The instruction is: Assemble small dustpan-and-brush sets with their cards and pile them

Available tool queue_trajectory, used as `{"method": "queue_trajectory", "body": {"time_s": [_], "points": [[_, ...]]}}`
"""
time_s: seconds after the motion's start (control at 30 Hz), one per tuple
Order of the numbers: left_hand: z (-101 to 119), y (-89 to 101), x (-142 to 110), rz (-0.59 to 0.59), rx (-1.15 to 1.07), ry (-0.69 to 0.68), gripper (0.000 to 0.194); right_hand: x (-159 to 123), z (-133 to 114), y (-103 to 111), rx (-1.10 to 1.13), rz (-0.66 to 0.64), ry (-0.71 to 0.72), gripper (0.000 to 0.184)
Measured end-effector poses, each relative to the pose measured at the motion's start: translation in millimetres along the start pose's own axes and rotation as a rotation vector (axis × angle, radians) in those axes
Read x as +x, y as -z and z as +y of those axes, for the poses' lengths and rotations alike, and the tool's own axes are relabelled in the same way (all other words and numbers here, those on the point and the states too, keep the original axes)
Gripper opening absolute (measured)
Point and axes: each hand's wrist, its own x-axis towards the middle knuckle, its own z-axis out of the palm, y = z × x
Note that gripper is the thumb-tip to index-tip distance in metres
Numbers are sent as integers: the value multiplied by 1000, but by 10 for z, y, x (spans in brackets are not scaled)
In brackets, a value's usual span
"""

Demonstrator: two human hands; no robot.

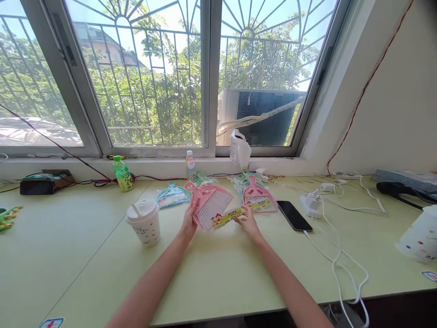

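My left hand [189, 222] is wrapped round the left side of a small pink dustpan and brush set [212, 206], raised above the table with its pale bristles showing. A yellow printed label strip [226, 219] runs from the set's lower right edge, apparently on clear plastic packaging. The strip's right end is pinched by the fingers of my right hand [248, 222]. Just behind that hand lies another pink dustpan and brush set [256, 193] on a pile of packaged sets. A blue-green set [173, 196] lies behind my left hand, with more packaged sets [202, 179] beside it.
A lidded white cup [145, 223] stands left of my left forearm. Behind are a green bottle [123, 174] and a clear bottle [190, 165]. To the right lie a black phone [294, 216], a white power adapter [311, 205] and loose white cables [337, 255].
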Motion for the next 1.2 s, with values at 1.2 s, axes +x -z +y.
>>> {"method": "queue_trajectory", "body": {"time_s": [1.2], "points": [[-45,-243,-214,-164,-85,-13,53,-238,-456,-29,216,-146,-13,53]]}}
